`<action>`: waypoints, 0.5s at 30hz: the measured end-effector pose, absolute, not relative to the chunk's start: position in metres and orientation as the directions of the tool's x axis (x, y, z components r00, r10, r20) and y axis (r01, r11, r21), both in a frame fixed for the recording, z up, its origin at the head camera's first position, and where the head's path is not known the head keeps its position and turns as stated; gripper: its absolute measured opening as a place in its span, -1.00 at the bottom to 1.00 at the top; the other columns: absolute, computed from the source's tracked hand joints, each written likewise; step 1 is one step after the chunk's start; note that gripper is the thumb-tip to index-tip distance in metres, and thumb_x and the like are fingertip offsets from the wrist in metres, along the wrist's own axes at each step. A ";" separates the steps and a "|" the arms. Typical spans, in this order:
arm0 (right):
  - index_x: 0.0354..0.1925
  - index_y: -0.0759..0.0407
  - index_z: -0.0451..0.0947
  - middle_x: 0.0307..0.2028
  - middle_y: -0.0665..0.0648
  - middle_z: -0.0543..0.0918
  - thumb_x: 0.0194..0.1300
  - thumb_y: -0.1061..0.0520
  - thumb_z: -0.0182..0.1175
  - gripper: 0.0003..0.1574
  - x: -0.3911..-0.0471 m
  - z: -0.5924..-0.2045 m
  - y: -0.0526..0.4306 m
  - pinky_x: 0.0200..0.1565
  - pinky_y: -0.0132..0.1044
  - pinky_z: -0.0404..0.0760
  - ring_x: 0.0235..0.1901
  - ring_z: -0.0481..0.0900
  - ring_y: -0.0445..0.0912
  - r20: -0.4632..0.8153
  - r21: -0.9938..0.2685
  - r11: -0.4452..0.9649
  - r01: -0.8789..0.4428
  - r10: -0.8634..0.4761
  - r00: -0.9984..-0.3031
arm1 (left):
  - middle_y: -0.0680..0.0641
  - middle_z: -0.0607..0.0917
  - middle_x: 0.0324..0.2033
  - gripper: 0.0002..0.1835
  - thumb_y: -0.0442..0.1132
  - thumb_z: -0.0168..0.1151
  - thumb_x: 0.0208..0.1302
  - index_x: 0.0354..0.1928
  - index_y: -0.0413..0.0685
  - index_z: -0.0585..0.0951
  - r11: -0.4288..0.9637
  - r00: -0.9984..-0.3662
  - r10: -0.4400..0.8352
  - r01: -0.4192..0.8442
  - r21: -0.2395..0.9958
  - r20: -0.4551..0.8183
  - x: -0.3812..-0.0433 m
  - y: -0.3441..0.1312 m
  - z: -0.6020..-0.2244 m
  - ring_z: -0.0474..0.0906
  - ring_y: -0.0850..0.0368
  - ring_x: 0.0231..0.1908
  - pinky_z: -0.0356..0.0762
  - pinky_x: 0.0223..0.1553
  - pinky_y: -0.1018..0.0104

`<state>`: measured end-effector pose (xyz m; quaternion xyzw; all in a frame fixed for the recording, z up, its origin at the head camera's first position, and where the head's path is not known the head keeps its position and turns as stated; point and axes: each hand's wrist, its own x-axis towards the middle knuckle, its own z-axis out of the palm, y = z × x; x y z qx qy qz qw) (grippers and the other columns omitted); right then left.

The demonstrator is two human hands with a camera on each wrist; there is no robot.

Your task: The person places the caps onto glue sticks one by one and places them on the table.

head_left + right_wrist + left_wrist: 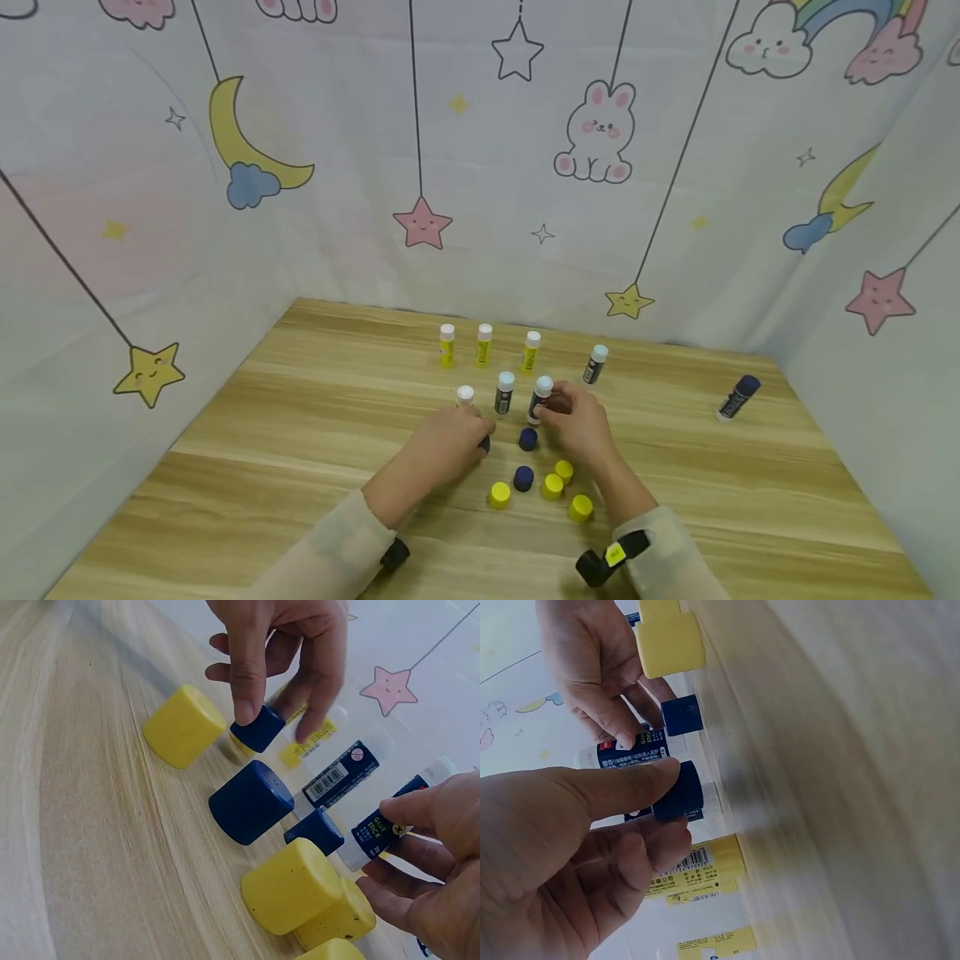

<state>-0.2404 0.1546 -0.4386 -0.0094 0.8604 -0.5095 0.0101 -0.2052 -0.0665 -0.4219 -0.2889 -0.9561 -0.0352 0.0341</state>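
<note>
My left hand (pixel 450 446) pinches a dark blue cap (pixel 679 793) between thumb and fingers, low over the table. In the right wrist view the same cap (pixel 258 730) shows under the thumb tip. With my right hand (pixel 583 423) I grip an upright dark blue glue stick (pixel 382 825) by its sides; its pale top (pixel 543 384) faces up. Just left of it stands a second dark blue glue stick (pixel 504 396). A white-topped glue stick (pixel 465 396) is partly hidden behind my left hand. Two loose blue caps (pixel 528 439) (pixel 523 478) lie between the hands.
Several yellow caps (pixel 552 487) sit nearer me on the wooden table (pixel 300 417). Three yellow glue sticks (pixel 483 346) stand along the back, with a dark blue one (pixel 596 365) to their right. Far right is a blue-capped glue stick (pixel 738 397). A patterned curtain (pixel 487 167) surrounds the table.
</note>
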 end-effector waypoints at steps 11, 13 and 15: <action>0.26 0.19 0.54 0.14 0.22 0.68 0.35 0.16 0.35 -0.46 -0.233 -0.434 0.158 0.31 0.11 0.46 0.19 0.59 0.12 -0.028 -0.876 0.482 0.026 0.004 -1.000 | 0.06 0.66 -0.24 -0.77 -0.18 0.44 0.28 -0.03 0.03 0.76 0.782 -0.816 0.560 0.578 0.232 0.146 -0.200 -0.074 -0.415 0.50 0.27 -0.34 0.57 -0.29 0.40; 0.26 0.17 0.54 0.14 0.22 0.67 0.35 0.16 0.35 -0.46 -0.232 -0.433 0.158 0.30 0.11 0.46 0.19 0.58 0.11 -0.032 -0.873 0.486 0.031 0.005 -0.999 | 0.07 0.66 -0.25 -0.79 -0.19 0.45 0.27 -0.06 0.03 0.77 0.769 -0.809 0.563 0.587 0.251 0.166 -0.198 -0.075 -0.414 0.49 0.28 -0.35 0.56 -0.29 0.42; 0.26 0.16 0.55 0.14 0.22 0.67 0.36 0.16 0.35 -0.48 -0.231 -0.434 0.159 0.29 0.11 0.47 0.18 0.59 0.11 -0.034 -0.873 0.487 0.032 0.004 -0.999 | 0.08 0.65 -0.27 -0.81 -0.21 0.46 0.26 -0.09 0.03 0.77 0.761 -0.808 0.559 0.589 0.273 0.185 -0.197 -0.076 -0.412 0.48 0.30 -0.36 0.55 -0.31 0.45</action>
